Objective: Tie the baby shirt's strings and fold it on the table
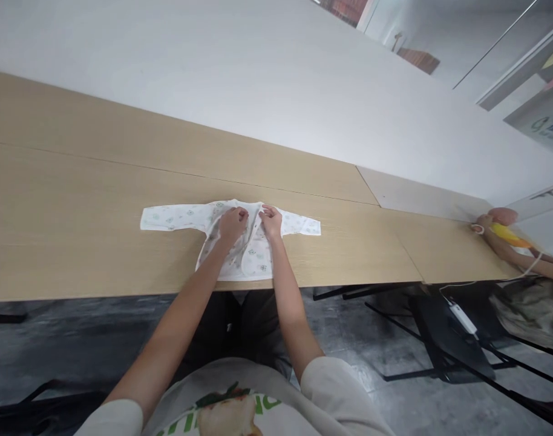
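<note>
A small white baby shirt (259, 260) with a pale print lies spread on the wooden table, sleeves stretched out to both sides and hem by the near edge. Its front is partly unfastened, and one front panel lies loose over the other. My left hand (233, 225) rests over the upper chest with its fingers curled together; whatever is between the fingertips is hidden. Just to its right, my right hand (271, 221) pinches the front edge of the shirt near the neckline. The two hands are a little apart.
The long wooden table (77, 194) runs along a white wall (190, 72). At the far right, another person's arm (503, 248) rests on the table near a yellow object (510, 236). A black chair (449, 339) carries a white power strip (463, 319) with a cable.
</note>
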`<state>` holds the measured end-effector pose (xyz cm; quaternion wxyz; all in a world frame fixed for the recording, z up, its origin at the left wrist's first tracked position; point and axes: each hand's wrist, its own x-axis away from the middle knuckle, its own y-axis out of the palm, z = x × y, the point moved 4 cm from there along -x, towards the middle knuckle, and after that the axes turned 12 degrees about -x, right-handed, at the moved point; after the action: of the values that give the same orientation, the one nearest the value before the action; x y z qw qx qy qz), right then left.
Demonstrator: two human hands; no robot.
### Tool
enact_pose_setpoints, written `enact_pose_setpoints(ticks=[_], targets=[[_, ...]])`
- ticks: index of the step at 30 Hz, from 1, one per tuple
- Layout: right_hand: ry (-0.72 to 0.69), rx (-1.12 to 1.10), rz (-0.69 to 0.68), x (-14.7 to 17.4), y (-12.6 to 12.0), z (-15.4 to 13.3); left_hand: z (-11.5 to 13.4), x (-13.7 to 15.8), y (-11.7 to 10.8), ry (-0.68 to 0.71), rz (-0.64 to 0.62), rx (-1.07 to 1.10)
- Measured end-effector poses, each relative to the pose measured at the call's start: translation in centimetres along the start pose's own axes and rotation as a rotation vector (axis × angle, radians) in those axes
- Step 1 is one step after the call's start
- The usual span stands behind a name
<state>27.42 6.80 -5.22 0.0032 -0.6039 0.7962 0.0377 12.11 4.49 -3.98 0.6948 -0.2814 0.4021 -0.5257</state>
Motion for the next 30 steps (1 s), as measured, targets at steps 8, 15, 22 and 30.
enact_pose_setpoints(ticks=[8,15,22,30], targets=[[-0.011,-0.043,0.163,0.4,-1.2,-0.3,-0.5,0.2,-0.5,-0.091,0.011,0.125],[-0.004,-0.058,-0.073,1.4,1.0,-1.6,-0.1,0.0,-1.0,-0.052,-0.033,0.222],[-0.002,-0.01,-0.141,1.8,2.1,-1.8,-0.7,-0.7,-0.3,0.028,-0.094,0.342],[-0.091,0.146,-0.192,2.5,2.0,-2.6,-0.8,0.2,-0.3,0.022,-0.058,0.25]])
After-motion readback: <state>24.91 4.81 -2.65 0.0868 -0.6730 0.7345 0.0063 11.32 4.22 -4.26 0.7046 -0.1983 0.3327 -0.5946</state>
